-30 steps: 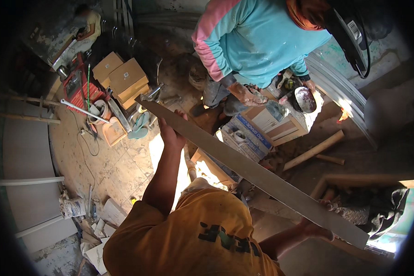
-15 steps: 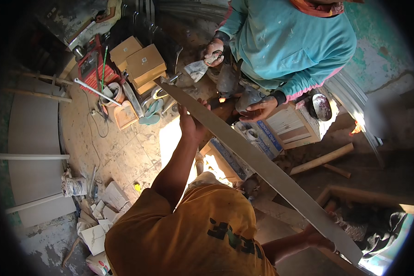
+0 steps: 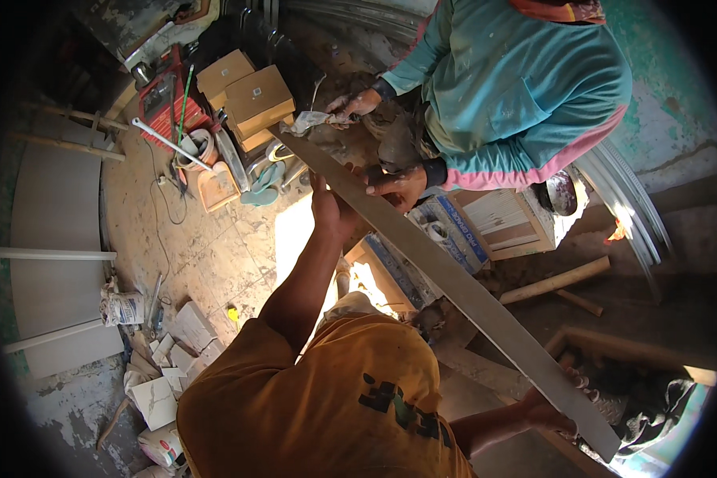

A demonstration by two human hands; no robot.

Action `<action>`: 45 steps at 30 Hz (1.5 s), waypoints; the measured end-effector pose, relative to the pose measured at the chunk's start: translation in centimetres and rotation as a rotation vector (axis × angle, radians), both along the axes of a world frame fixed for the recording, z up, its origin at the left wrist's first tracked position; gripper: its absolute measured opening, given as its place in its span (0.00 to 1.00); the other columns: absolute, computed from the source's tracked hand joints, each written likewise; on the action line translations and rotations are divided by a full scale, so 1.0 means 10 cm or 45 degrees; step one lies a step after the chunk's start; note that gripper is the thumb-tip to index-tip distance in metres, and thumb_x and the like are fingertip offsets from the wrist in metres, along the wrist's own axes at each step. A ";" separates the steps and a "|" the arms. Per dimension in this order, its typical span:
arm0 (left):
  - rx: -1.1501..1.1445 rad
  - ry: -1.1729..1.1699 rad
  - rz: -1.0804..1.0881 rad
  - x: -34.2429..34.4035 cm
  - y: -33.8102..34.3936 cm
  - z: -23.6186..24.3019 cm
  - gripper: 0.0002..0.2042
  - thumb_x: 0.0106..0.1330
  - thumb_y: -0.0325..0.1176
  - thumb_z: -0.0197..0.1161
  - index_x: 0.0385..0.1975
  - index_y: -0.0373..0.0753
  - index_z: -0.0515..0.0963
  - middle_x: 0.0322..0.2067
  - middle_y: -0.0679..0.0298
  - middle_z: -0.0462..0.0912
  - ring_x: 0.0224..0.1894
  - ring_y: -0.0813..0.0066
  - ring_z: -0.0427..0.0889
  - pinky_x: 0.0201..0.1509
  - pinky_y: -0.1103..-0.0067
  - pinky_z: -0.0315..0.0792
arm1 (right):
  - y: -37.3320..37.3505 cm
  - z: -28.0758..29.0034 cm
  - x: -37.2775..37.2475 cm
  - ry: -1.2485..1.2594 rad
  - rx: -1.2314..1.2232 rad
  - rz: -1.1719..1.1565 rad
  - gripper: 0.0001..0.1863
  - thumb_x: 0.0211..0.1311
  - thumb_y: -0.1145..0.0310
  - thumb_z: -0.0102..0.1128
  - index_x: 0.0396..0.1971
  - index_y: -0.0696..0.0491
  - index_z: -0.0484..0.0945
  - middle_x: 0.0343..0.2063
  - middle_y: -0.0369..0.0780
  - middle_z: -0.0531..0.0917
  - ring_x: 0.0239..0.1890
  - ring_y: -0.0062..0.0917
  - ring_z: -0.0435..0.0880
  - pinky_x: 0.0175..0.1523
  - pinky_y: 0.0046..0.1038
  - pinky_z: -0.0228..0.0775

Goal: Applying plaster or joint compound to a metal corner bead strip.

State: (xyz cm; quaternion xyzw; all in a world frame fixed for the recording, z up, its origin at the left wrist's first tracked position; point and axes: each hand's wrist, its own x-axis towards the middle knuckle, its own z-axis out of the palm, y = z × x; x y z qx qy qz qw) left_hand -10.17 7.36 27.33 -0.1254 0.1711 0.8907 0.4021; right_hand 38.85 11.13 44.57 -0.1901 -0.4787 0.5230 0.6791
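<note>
Here we are, looking down on a long, flat strip (image 3: 442, 272) held slantwise above the floor (image 3: 207, 247). Our left hand (image 3: 332, 209) supports its upper stretch from below, fingers curled round the edge, gripping it; our right hand (image 3: 547, 410) has its fingers closed on the strip near the lower end. Across from us, a co-worker in a teal shirt (image 3: 526, 88) has one hand (image 3: 402, 187) right at the strip's edge; we can't tell if it's touching. The co-worker's other hand (image 3: 358, 106) holds a pale tool (image 3: 311, 120), near stacked cardboard boxes (image 3: 259, 99).
</note>
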 end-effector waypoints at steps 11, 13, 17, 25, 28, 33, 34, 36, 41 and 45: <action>0.051 0.092 0.048 -0.03 -0.03 0.22 0.20 0.74 0.51 0.44 0.48 0.40 0.72 0.43 0.58 0.76 0.47 0.62 0.75 0.53 0.66 0.72 | -0.02 0.02 -0.04 0.003 0.006 -0.074 0.47 0.43 0.24 0.58 0.55 0.47 0.70 0.43 0.38 0.80 0.51 0.32 0.77 0.60 0.36 0.68; 0.084 0.127 0.060 -0.01 -0.04 0.20 0.20 0.74 0.52 0.45 0.48 0.40 0.71 0.44 0.58 0.75 0.47 0.62 0.75 0.54 0.66 0.72 | -0.03 0.00 -0.01 0.007 -0.004 -0.112 0.47 0.43 0.24 0.59 0.55 0.47 0.70 0.43 0.39 0.80 0.50 0.32 0.77 0.60 0.37 0.68; 0.111 0.161 0.083 0.00 -0.03 0.21 0.21 0.74 0.52 0.45 0.49 0.40 0.71 0.45 0.58 0.75 0.48 0.62 0.75 0.56 0.66 0.72 | 0.00 0.02 0.12 0.018 0.071 0.106 0.43 0.45 0.32 0.65 0.57 0.43 0.70 0.50 0.40 0.78 0.56 0.39 0.75 0.62 0.49 0.65; 0.122 0.148 0.066 0.01 -0.03 0.22 0.21 0.74 0.52 0.45 0.48 0.39 0.71 0.46 0.56 0.76 0.49 0.60 0.75 0.56 0.66 0.72 | -0.07 -0.02 0.19 0.070 0.031 0.015 0.43 0.45 0.33 0.66 0.57 0.46 0.70 0.49 0.40 0.80 0.56 0.39 0.76 0.64 0.48 0.64; 0.143 0.169 0.048 0.02 0.00 0.25 0.22 0.74 0.52 0.45 0.49 0.38 0.71 0.46 0.55 0.76 0.49 0.60 0.75 0.56 0.66 0.72 | -0.07 0.00 0.21 0.088 0.006 0.030 0.43 0.44 0.32 0.67 0.57 0.46 0.71 0.49 0.40 0.80 0.56 0.39 0.76 0.64 0.47 0.64; 0.141 0.148 0.037 0.03 -0.04 0.29 0.24 0.74 0.53 0.43 0.50 0.36 0.71 0.46 0.55 0.76 0.50 0.60 0.75 0.57 0.66 0.72 | -0.11 0.01 0.21 0.132 0.012 0.127 0.44 0.44 0.33 0.67 0.56 0.47 0.71 0.49 0.40 0.80 0.57 0.39 0.75 0.65 0.47 0.62; 0.184 0.157 0.015 0.03 -0.04 0.29 0.24 0.74 0.53 0.44 0.51 0.36 0.71 0.46 0.55 0.76 0.50 0.60 0.75 0.57 0.66 0.71 | -0.11 -0.01 0.24 0.131 0.014 0.100 0.44 0.45 0.33 0.67 0.57 0.47 0.71 0.50 0.40 0.80 0.57 0.38 0.75 0.66 0.47 0.62; 0.227 0.173 -0.003 0.03 -0.04 0.31 0.24 0.74 0.53 0.44 0.51 0.35 0.71 0.46 0.54 0.76 0.50 0.60 0.75 0.57 0.66 0.71 | -0.11 -0.06 0.29 0.135 0.017 0.079 0.43 0.45 0.33 0.67 0.57 0.47 0.71 0.50 0.39 0.79 0.57 0.38 0.74 0.66 0.47 0.61; 0.248 0.165 -0.042 0.08 -0.05 0.40 0.24 0.74 0.52 0.44 0.52 0.36 0.71 0.48 0.55 0.76 0.52 0.61 0.75 0.58 0.65 0.70 | -0.15 -0.12 0.34 0.172 -0.033 -0.188 0.49 0.42 0.23 0.58 0.59 0.44 0.69 0.46 0.40 0.81 0.49 0.37 0.80 0.74 0.49 0.47; 0.193 0.235 -0.010 0.09 -0.06 0.32 0.23 0.74 0.51 0.45 0.52 0.37 0.71 0.49 0.55 0.76 0.53 0.61 0.75 0.59 0.65 0.70 | -0.15 -0.11 0.39 0.143 0.052 -0.031 0.49 0.42 0.25 0.59 0.60 0.44 0.68 0.46 0.40 0.81 0.50 0.37 0.80 0.74 0.49 0.47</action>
